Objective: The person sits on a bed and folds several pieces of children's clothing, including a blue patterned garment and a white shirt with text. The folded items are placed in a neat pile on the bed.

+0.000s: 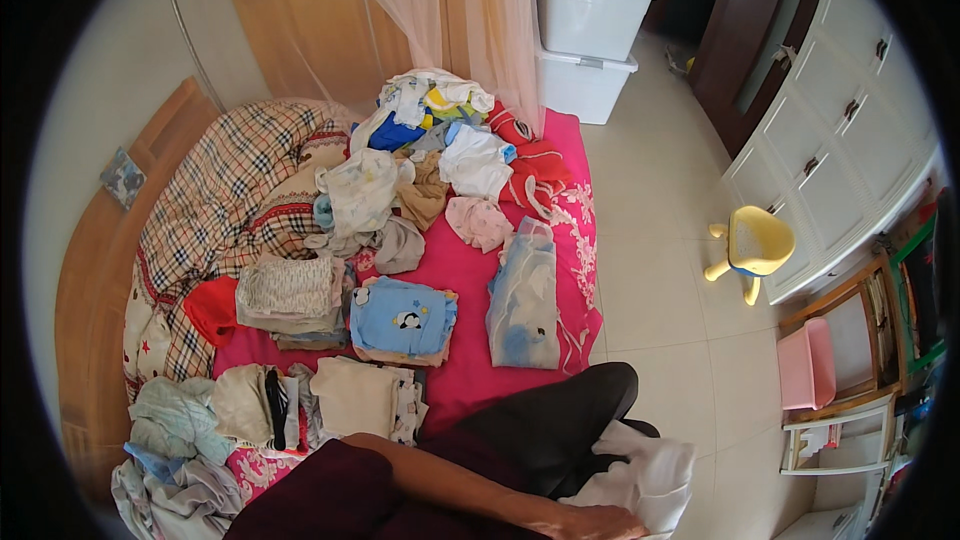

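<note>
At the bottom right, my left hand [600, 522] grips a white cloth garment [649, 465], which hangs loosely folded beside my knee in dark trousers [555, 420]. My left forearm reaches across my lap from a maroon sleeve [315, 491]. My right hand is out of view. Before me on the pink bedsheet [461, 390] are folded stacks: a beige one [356, 390], a blue one with a panda print [405, 319] and a grey patterned one [289, 289]. A translucent garment bag [525, 307] with blue shading lies to their right.
Loose clothes [472, 161] are heaped farther back, beside a plaid quilt [240, 172]. More crumpled clothes [180, 491] lie at lower left. White storage boxes [589, 22] stand stacked behind the bed. A yellow stool [757, 240] and a pink bin [806, 364] are to the right.
</note>
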`<state>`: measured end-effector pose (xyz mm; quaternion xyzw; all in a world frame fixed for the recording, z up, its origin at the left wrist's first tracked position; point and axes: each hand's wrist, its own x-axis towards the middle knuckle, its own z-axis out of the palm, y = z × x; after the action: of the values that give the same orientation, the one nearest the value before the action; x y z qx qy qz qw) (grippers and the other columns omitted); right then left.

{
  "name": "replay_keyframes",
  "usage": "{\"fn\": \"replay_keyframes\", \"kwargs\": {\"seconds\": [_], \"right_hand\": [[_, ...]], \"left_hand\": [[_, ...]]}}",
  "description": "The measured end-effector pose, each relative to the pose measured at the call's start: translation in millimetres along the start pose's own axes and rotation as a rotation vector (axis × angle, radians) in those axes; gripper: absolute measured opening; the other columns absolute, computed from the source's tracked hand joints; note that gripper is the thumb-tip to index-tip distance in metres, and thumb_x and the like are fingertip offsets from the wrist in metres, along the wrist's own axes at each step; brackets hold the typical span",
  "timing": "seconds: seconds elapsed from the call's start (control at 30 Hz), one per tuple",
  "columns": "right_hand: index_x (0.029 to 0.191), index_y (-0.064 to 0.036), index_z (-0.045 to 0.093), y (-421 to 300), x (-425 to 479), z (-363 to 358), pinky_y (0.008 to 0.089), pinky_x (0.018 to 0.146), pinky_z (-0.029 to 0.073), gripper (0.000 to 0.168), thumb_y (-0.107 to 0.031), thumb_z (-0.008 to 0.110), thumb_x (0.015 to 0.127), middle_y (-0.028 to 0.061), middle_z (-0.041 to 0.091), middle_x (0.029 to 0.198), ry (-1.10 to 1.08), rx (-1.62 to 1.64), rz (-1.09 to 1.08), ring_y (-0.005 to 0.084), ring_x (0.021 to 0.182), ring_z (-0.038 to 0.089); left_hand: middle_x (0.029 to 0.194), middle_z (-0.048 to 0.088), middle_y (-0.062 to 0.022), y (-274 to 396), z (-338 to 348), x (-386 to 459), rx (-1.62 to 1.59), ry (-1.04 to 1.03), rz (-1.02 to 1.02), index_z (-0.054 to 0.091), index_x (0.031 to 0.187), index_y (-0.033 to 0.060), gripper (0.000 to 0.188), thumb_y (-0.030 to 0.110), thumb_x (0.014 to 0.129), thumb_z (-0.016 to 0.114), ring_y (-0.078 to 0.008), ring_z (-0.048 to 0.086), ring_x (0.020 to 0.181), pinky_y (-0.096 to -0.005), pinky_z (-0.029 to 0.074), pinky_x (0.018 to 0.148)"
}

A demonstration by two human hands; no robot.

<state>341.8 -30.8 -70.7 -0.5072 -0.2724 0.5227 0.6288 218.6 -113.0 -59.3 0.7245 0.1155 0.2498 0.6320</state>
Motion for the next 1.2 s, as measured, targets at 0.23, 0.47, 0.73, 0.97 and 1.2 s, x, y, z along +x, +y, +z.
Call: {"fn": "replay_keyframes", "kwargs": {"seconds": [0.23,0.47,0.73,0.97,1.2], "right_hand": [[0.133,-0.003,0.059,5.5,4.5,1.1,0.0383,0.092,0.052,0.033,-0.019,0.06,0.104,0.0071,0.059,0.089,-0.015,0.012,0.035,0.0237,0.097,0.06],[0.133,-0.003,0.059,9.5,4.7,5.1,0.0382,0.092,0.052,0.033,-0.02,0.059,0.105,0.0067,0.058,0.089,-0.042,0.036,0.069,0.0234,0.095,0.06],[0.132,-0.003,0.059,14.2,10.9,6.0,0.0379,0.091,0.052,0.032,-0.02,0.059,0.105,0.0063,0.057,0.087,-0.062,0.094,0.086,0.023,0.094,0.06],[0.132,-0.002,0.059,25.0,20.8,4.1,0.0377,0.091,0.052,0.032,-0.021,0.058,0.106,0.006,0.056,0.087,-0.091,0.175,0.116,0.0227,0.092,0.06],[0.132,-0.002,0.059,40.6,45.9,6.4,0.0375,0.09,0.052,0.032,-0.021,0.058,0.106,0.0057,0.055,0.086,-0.134,0.315,0.168,0.0224,0.091,0.06]], "left_hand": [[0.088,0.066,-0.0206,43.9,-37.8,2.3,-0.142,-0.09,-0.088,0.061,0.11,-0.0039,0.025,0.017,0.098,0.066,-0.0367,0.067,0.081,-0.0454,0.049,0.072],[0.097,0.065,-0.0229,22.0,-31.3,-8.4,-0.041,-0.016,-0.043,0.059,0.112,-0.0069,0.026,0.015,0.099,0.065,-0.0389,0.065,0.091,-0.0456,0.047,0.08],[0.09,0.068,-0.0158,41.4,-36.7,-10.3,-0.379,-0.149,-0.122,0.064,0.101,-0.007,0.016,0.009,0.097,0.062,-0.0261,0.065,0.082,-0.0386,0.048,0.076],[0.087,0.069,-0.017,40.2,-21.6,-6.0,-0.61,-0.326,-0.041,0.065,0.103,-0.0066,0.021,0.014,0.098,0.065,-0.0228,0.064,0.079,-0.0392,0.048,0.073],[0.075,0.067,-0.0197,5.2,22.4,-16.9,-0.401,-0.451,0.153,0.066,0.096,-0.0039,0.026,0.022,0.097,0.067,-0.0271,0.061,0.067,-0.0444,0.047,0.064]]}}
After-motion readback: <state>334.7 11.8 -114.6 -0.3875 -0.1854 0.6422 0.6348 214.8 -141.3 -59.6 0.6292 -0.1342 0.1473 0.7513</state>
